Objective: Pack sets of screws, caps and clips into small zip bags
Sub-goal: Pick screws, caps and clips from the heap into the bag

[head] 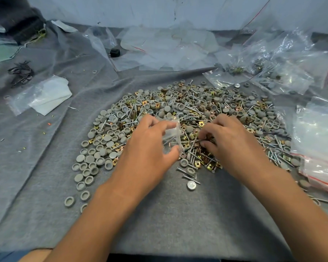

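A wide heap of grey round caps [106,138], silver screws [273,156] and brass clips [199,163] covers the middle of the grey cloth. My left hand [150,146] grips a small clear zip bag [171,137] over the heap, thumb and fingers curled round it, with a few screws showing inside. My right hand [227,138] reaches into the heap just right of the bag, its fingertips curled down and pinching small parts; what exactly it pinches is hidden among the clips.
Filled zip bags [269,72] pile up at the back right, and a stack with red zip strips [318,148] lies at the right edge. Empty bags [167,46] lie at the back. A folded bag [44,95] and dark clips [21,72] sit left.
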Available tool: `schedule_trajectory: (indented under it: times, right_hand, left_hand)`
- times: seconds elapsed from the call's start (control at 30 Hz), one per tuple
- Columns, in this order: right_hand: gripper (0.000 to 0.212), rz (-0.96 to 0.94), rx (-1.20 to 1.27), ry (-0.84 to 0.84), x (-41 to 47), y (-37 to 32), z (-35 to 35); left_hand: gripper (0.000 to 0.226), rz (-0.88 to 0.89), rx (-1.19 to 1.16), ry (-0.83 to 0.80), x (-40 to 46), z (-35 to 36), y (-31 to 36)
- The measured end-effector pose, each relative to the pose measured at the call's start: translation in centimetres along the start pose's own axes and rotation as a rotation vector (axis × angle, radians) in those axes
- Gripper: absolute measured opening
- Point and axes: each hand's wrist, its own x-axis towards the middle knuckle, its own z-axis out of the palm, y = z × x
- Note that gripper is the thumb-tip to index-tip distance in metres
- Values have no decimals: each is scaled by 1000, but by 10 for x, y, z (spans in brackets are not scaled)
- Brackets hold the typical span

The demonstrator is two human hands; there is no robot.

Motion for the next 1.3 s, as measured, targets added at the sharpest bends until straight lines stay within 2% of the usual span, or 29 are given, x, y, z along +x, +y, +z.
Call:
schedule_trajectory:
  times: [0.13,0.3,0.43,0.6,0.77,0.83,0.9,1.0,1.07,1.17,1.3]
  right_hand:
    - [12,-5,15,-7,-2,0,2]
    - [13,67,247,1,1,3,2]
    - [13,35,299,-25,0,-3,5]
    - [11,-99,111,30,0,-2,4]
    - [9,-166,-7,-52,5,3,-2]
    - [7,-154,108,-111,5,6,-3]
    - [9,-89,340,-153,4,9,-10]
    - [6,-109,592,25,-1,8,-22]
    - [13,-212,614,149,-4,-4,-24]
    - [16,-318,509,207,-5,-24,-16]
    - [17,-379,248,248,-8,-33,-3]
  left_hand:
    - [57,0,4,3,1,0,0]
    - [57,3,5,8,0,0,-1]
    - [57,3,9,6,1,1,0]
    - [58,-9,13,-2,2,1,-2]
    - [59,-9,16,-3,1,2,-3]
    - [59,-7,16,-4,2,2,-3]
    - [59,-5,11,-4,2,2,-3]
    - [58,-5,3,-2,2,3,-2]
    - [57,3,4,1,1,4,-2]
    - [55,13,1,3,1,4,-1]
    - [53,18,7,3,2,4,-2]
